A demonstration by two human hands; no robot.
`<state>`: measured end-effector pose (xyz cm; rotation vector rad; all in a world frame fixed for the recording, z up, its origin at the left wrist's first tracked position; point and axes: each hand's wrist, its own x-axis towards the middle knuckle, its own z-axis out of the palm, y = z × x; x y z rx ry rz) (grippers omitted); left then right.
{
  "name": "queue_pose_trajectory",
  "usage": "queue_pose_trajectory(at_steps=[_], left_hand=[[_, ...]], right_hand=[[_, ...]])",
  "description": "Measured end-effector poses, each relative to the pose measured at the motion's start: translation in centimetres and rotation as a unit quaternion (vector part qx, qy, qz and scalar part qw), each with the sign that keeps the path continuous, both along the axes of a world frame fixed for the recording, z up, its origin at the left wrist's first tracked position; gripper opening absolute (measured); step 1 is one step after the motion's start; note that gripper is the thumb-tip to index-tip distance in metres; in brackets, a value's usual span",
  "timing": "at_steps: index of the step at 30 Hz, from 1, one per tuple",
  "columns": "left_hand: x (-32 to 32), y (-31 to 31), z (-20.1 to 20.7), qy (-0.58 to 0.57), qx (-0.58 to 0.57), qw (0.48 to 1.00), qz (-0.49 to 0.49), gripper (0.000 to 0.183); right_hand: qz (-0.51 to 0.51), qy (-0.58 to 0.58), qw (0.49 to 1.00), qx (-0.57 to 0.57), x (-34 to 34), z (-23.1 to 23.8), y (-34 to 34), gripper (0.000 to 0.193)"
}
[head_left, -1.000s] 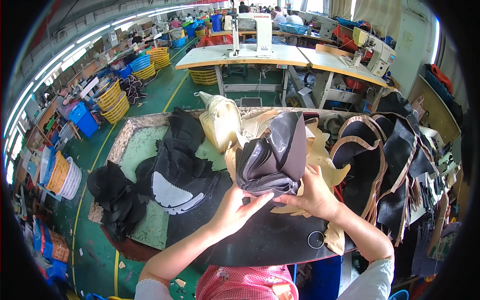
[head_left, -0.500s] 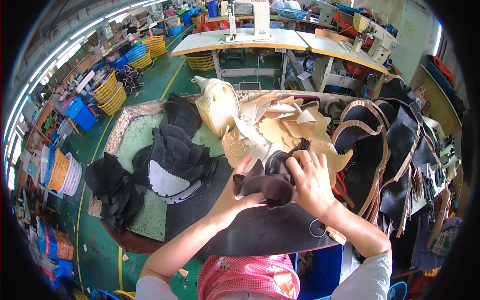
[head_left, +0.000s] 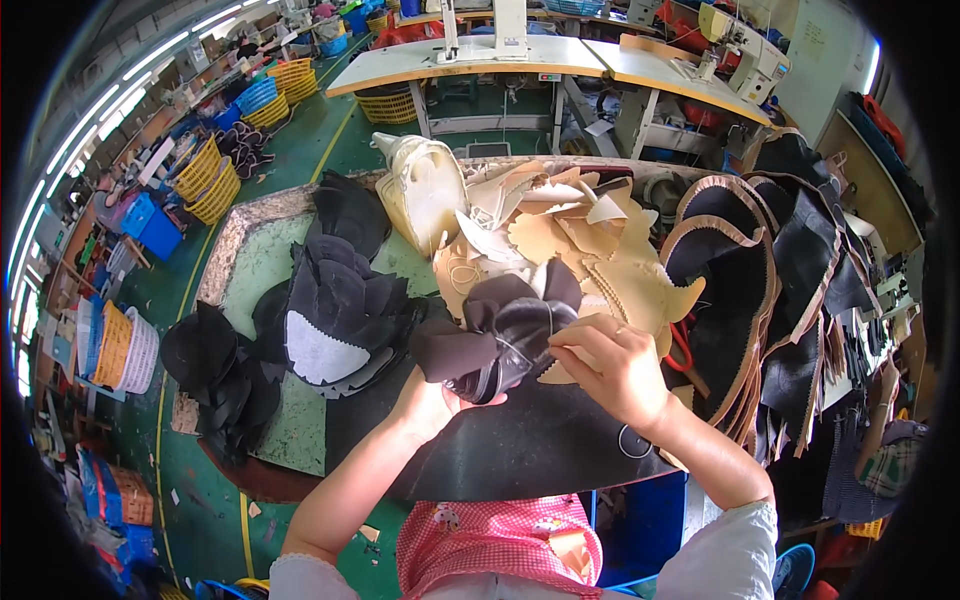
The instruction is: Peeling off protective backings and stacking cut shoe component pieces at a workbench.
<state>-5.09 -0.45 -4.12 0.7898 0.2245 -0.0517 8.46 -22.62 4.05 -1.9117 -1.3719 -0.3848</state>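
Observation:
My left hand [head_left: 428,405] grips a bundle of dark brown-black leather pieces [head_left: 505,335] from below, its fingers wrapped round the lower end. The pieces fan out at the top and left. A thin pale band crosses the bundle's middle. At the right side of the bundle, my right hand [head_left: 612,368] is closed in a pinch, thumb and forefinger on what looks like that thin band. Behind the bundle lie tan leather scraps [head_left: 625,250] in a heap. To the left are stacked black cut pieces [head_left: 345,265], one with a pale grey face [head_left: 318,350].
A cream plastic container [head_left: 425,195] lies at the table's back. Black pieces with tan edging [head_left: 715,290] hang on the right, near red-handled scissors [head_left: 681,345]. A thin white ring [head_left: 633,442] lies on the black mat [head_left: 480,455]. Sewing machines [head_left: 735,55] stand beyond.
The bundle has turned in my left hand, so its pieces now fan upward and left. My right hand has drawn back to the bundle's right side and pinches there.

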Motion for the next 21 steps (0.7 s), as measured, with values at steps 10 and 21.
queue_pose_trajectory(at_steps=[10, 21], left_hand=[[-0.7, -2.1, 1.3, -0.055, 0.081, 0.987, 0.127, 0.046], [-3.1, 0.4, 1.6, -0.049, 0.136, 0.986, 0.081, 0.04]], right_hand=[[-0.133, 0.217, 0.966, -0.038, 0.1, -1.3, 1.7, 0.018], [0.231, 0.692, 0.68, 0.075, -0.9, -1.6, -2.1, 0.026]])
